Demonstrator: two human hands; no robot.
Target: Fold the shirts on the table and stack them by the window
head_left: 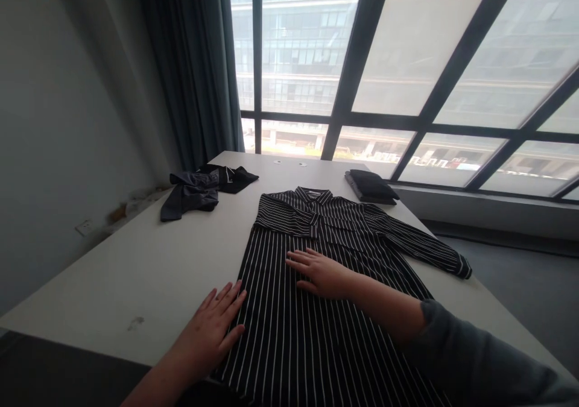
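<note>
A black shirt with white stripes (280, 310) lies spread on the white table, its collar pointing toward the window. The shirt's left sleeve is folded in across the chest, while the right sleeve stretches out toward the table's right side. My right hand (319, 272) rests flat on the middle of the shirt, fingers extended. At the shirt's left edge is my left hand (216, 322), its fingers spread and its fingertips by the cloth. Neither hand grips anything. The shirt's lower end runs out of view at the bottom.
The white table (149, 280) carries crumpled dark garments (194, 193) at the far left and a stack of folded dark clothes (371, 186) at the far right. Beyond it are a dark curtain (190, 63) and large windows. A wall socket (84, 228) is on the left.
</note>
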